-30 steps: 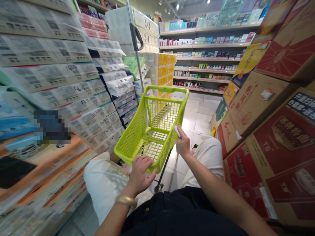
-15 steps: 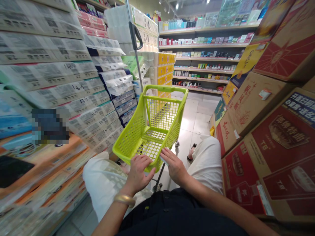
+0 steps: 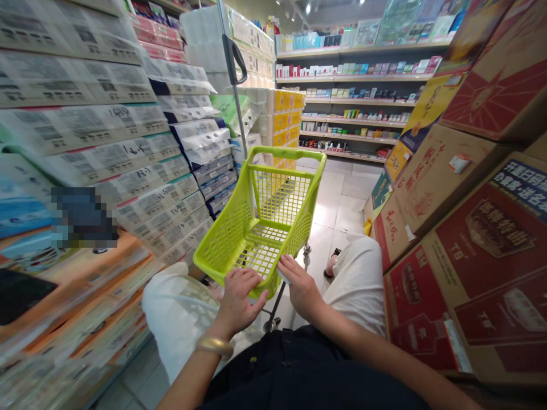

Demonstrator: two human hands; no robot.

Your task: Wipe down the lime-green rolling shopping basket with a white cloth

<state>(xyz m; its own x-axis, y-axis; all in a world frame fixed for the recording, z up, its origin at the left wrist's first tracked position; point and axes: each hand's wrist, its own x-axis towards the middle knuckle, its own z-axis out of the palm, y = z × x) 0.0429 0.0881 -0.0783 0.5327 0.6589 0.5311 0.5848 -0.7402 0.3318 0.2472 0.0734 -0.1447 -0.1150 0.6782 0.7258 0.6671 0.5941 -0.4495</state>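
A lime-green plastic shopping basket (image 3: pixel 239 228) on a wheeled frame stands tilted in front of my knees, with nothing visible inside it. My left hand (image 3: pixel 237 297) is wrapped over the basket's near rim, thumb to the right. My right hand (image 3: pixel 299 285) rests on the basket's near right corner, fingers pressed on a small white cloth or wipe (image 3: pixel 282 275) that is mostly hidden under them. A gold bangle (image 3: pixel 216 344) sits on my left wrist. The cart's upright pole and black handle (image 3: pixel 235 57) rise behind the basket.
Stacked tissue packs (image 3: pixel 128 148) wall the left side. Red and brown cardboard boxes (image 3: pixel 465 228) crowd the right. The tiled aisle floor (image 3: pixel 337 199) runs ahead to shelves of small goods (image 3: pixel 354 97). Yellow packs (image 3: pixel 288 119) stand beyond the basket.
A second ago my right hand held the white cloth up at the basket's right side wall; it came down to the near right corner beside my left hand. The basket shifted slightly left.
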